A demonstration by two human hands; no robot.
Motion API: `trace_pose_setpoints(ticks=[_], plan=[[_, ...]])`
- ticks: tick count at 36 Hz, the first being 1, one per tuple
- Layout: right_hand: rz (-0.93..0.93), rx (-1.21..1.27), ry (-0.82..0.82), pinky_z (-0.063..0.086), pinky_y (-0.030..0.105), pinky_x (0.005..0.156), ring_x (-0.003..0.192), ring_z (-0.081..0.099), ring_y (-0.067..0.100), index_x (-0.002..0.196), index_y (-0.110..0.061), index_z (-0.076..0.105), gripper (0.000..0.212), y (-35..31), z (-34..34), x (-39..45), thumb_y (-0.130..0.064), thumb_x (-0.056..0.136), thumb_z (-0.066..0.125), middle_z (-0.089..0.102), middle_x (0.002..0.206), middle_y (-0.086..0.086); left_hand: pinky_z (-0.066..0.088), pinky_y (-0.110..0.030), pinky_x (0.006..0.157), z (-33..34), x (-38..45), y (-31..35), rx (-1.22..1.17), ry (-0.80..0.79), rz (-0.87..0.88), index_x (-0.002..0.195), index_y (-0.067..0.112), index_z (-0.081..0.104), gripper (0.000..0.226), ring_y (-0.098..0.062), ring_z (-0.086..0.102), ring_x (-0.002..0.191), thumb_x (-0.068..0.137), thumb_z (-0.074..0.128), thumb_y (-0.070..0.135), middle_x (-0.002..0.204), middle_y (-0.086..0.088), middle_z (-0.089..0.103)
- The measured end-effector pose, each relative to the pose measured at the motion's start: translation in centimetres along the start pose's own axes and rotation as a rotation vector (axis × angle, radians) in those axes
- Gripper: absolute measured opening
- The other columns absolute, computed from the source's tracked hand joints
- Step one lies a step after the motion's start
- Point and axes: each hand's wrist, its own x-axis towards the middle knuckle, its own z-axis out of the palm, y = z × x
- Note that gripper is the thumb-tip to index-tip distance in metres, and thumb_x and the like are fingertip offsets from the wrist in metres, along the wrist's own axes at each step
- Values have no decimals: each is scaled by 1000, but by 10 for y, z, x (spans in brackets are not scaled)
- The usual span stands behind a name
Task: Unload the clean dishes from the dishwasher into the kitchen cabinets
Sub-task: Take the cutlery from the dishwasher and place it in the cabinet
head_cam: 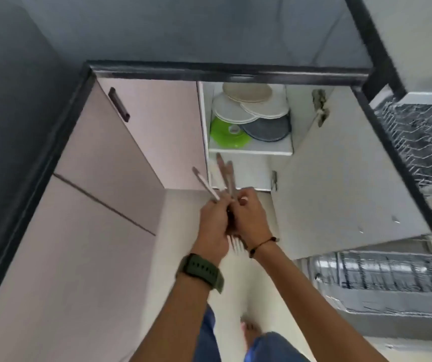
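Fingers (243, 201) of both my hands curl round a blurred bundle of cutlery (222, 178); my left hand (213, 226) and right hand (251, 220) press together, handles jutting beyond my fingertips toward the open cabinet (251, 148), tines showing below my wrists.

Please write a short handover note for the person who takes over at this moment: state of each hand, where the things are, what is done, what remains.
Left hand and right hand: both grip one bundle of cutlery, handles pointing toward the open cabinet.
Cabinet shelf: a stack of pale plates, a green plate and a grey plate lie on it.
Dishwasher racks are pulled out at the right; too blurred to tell what they contain.
Done: plates stored. Left: put away the cutlery, check the racks, close the cabinet door.
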Motion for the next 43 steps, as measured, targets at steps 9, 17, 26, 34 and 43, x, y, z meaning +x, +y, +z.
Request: trace_pose_setpoints(ticks=[9,17,26,34,43], plan=[[-25,84,297,46,32,49,52,52,21,80,-19,48,15,97,45,123,-10,90,51,55,61,6,49,-19,53,9,163,-33,204,-176,-81,94,11,65,19,-8,64,60,94,47,11,80,-4,69],[7,57,332,51,38,49,55,58,31,75,-23,54,16,209,69,228,-14,87,58,62,66,8,44,-15,42,6,302,-102,221,-173,-110,103,8,64,19,-14,60,62,94,47,9,80,-7,64],[-19,-42,398,47,29,58,53,49,12,58,-21,51,28,339,97,353,-11,82,61,52,54,-6,38,-18,41,-1,463,-191,264,-135,-104,88,6,64,14,-13,51,47,91,50,3,64,-6,56],[102,-148,128,47,27,80,87,58,19,89,-15,69,12,376,100,472,-19,85,60,62,84,5,44,-20,39,3,589,-206,412,-204,-27,69,4,51,25,-11,51,41,90,44,-7,63,-9,48],[166,-10,166,46,22,57,48,47,9,65,-9,54,20,365,83,524,-4,81,66,49,59,1,57,-42,71,4,633,-193,473,-310,-43,106,-2,51,17,-24,67,72,97,37,-1,98,-26,65]])
